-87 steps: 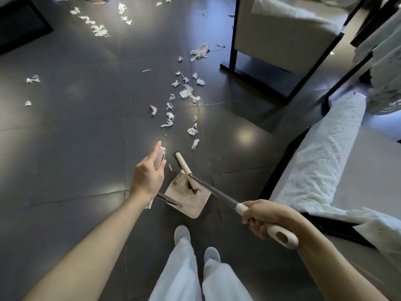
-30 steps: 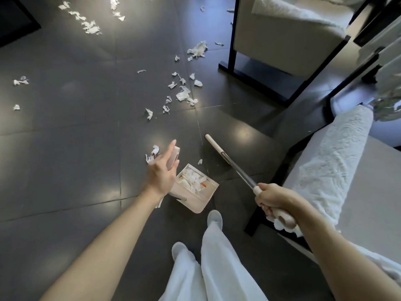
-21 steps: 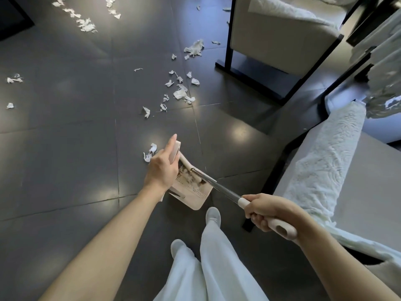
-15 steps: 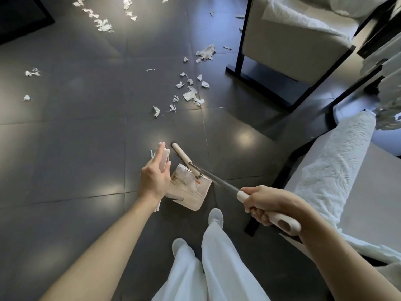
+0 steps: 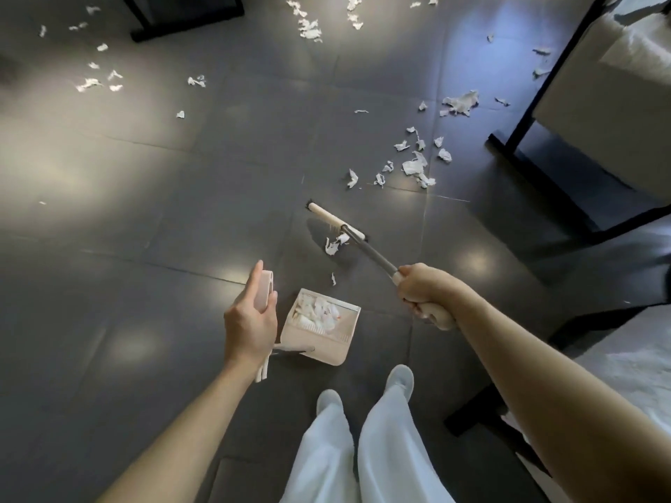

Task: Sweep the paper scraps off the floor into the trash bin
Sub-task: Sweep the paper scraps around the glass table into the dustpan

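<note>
Partly done: the beige plastic dustpan (image 5: 326,343) holds some white paper scraps (image 5: 317,314) (many more litter the dark tiled floor (image 5: 145,285)), left hand (image 5: 250,321) fingers holding its handle, right hand (image 5: 425,292) fingers gripping the metal-shafted broom (image 5: 336,221).

Both bare forearms reach forward and down, hands apart
Index finger straight, the left hand (image 5: 250,321) wraps the dustpan handle (image 5: 263,290); right hand (image 5: 423,292) fisted round the broom handle (image 5: 372,253), knuckles up

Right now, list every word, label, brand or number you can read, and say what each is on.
None readable.
Dustpan: no print shows; reddish flecks among its scraps are too blurred to tell.
Broom: plain, no label visible.
Paper scraps: no writing can be made out.
</note>
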Tool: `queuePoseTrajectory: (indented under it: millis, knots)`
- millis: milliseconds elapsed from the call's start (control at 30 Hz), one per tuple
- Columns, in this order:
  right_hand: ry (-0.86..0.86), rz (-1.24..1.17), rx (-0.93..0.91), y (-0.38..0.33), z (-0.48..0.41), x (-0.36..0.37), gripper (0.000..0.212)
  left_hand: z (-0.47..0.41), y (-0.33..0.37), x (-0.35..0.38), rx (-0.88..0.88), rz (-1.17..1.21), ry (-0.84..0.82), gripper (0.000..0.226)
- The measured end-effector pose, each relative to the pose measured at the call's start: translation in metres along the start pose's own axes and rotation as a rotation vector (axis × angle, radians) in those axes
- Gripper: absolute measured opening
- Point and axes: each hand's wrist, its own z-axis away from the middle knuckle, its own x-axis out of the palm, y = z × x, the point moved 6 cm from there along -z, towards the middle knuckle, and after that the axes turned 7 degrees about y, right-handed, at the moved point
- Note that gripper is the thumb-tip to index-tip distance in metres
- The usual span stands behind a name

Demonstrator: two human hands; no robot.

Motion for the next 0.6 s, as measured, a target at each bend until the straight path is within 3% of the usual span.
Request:
queuePoseTrajectory:
  millis: [133, 233, 333, 400, 600]
  knots:
    - [-0.070, 0.213, -0.016, -0.016, -0.030, 0.017, 0.027, -0.022, -0.001, 0.001, 0.041, -0.006, 0.027, 0.052]
    - [-0.170, 0.185, 0.040, -0.008, -0.024, 0.027, 0.025, -0.040, -0.003, 0.003, 0.045, -0.007, 0.029, 0.051]
    - [-0.286, -0.035, 0.159, 0.007, -0.001, 0.019, 0.025, -0.054, 0.004, 0.014, 0.037, 0.014, 0.005, 0.051]
    - [-0.350, -0.175, 0.254, 0.018, 0.017, 0.002, 0.038, -0.061, 0.015, 0.026, 0.074, 0.007, -0.038, 0.052]
    - [-0.377, -0.505, 0.365, 0.068, 0.035, -0.052, 0.049, -0.085, 0.053, 0.069, 0.223, 0.005, -0.170, 0.053]
